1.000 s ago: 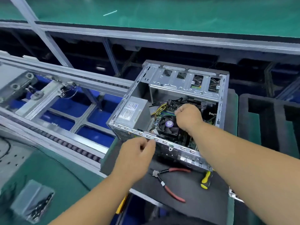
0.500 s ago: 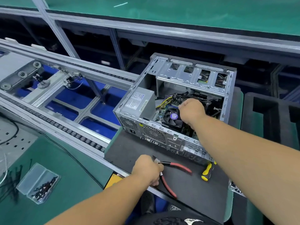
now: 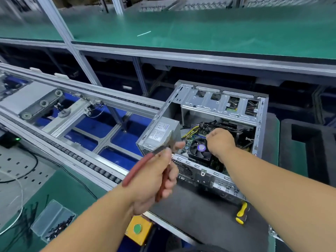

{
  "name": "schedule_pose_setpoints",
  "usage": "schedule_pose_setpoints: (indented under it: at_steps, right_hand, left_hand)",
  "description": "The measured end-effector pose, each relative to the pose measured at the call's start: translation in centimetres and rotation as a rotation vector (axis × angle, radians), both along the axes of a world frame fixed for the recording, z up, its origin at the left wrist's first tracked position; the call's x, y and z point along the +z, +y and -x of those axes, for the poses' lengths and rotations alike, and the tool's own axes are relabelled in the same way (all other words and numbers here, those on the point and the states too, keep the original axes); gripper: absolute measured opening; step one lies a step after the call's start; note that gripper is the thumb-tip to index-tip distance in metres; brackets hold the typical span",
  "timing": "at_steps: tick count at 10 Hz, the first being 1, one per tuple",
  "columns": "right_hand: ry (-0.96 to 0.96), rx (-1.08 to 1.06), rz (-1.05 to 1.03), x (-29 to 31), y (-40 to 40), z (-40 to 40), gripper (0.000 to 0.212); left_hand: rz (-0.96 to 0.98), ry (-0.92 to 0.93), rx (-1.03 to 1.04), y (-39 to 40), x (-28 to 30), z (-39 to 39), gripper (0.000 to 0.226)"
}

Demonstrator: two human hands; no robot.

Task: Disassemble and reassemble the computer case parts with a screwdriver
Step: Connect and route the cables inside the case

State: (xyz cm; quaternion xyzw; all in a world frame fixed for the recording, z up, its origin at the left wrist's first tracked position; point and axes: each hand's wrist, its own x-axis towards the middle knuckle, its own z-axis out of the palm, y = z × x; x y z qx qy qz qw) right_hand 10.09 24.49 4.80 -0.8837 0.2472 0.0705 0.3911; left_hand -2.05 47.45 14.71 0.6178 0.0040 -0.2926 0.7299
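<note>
Red-handled pliers point(image 3: 145, 168) in left grip point(image 3: 154, 179), before case point(image 3: 209, 135)

I see both forearms bare to the frame edge. My left hand point(image 3: 154, 177) and right hand point(image 3: 221, 140) are ungloved. No sleeve shows.

Single head-worn view, looking forward and down, close over the open computer case point(image 3: 216, 135)

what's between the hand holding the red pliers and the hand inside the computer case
In the head view, the CPU fan and the case's near rail lie between the left hand, gripping the pliers, and the right hand.
</note>
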Motion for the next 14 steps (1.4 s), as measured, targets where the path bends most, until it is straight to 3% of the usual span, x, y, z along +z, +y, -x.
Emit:
schedule_pose_setpoints:
  at_steps: [1,2,3,4,5,6,7,8,9,11,14]
  right_hand:
    - [-0.009,-0.019,-0.04,0.2,0.1,0.2,0.014]
    - [-0.016,-0.059,-0.055,0.1,-0.2,0.1,0.011]
    - [-0.032,-0.101,-0.082,0.4,-0.4,0.0,0.008]
    - [-0.038,-0.122,-0.112,0.3,-0.5,0.2,0.008]
    - [-0.051,-0.15,-0.145,-0.1,-0.9,-0.1,0.007]
    - [-0.046,-0.175,-0.155,-0.4,-1.0,-0.3,0.005]
    - [-0.048,-0.215,-0.2,-0.4,-0.8,-0.2,0.005]
    - [-0.057,-0.236,-0.233,-0.3,-0.7,-0.1,0.006]
    - [-0.072,-0.274,-0.276,-0.3,-0.8,0.0,0.01]
    - [-0.063,-0.254,-0.295,-0.2,-1.0,-0.1,0.012]
    - [-0.089,-0.284,-0.336,-1.2,-0.9,-0.4,0.02]
  left_hand:
    - [0.009,0.124,-0.044,-1.6,2.2,-5.3,0.04]
    - [-0.179,0.114,-0.07,-3.8,2.6,-10.1,0.039]
    - [-0.491,-0.062,-0.15,-5.4,1.6,-13.1,0.027]
    - [-0.557,-0.028,-0.25,-6.7,0.0,-16.2,0.029]
    - [-0.623,0.158,-0.277,-7.5,-0.4,-17.9,0.038]
    - [-0.69,0.273,-0.491,-8.4,-0.5,-19.2,0.076]
    - [-0.737,0.36,-0.697,-9.6,-0.9,-20.3,0.064]
    - [-0.792,0.389,-0.704,-10.8,-2.0,-21.0,0.024]
    - [-0.829,0.423,-0.696,-12.0,-2.3,-21.8,0.012]
    - [-1.055,0.323,-0.689,-12.7,-2.4,-23.6,0.031]
    - [-1.04,0.32,-0.777,-13.1,-2.8,-24.6,0.033]
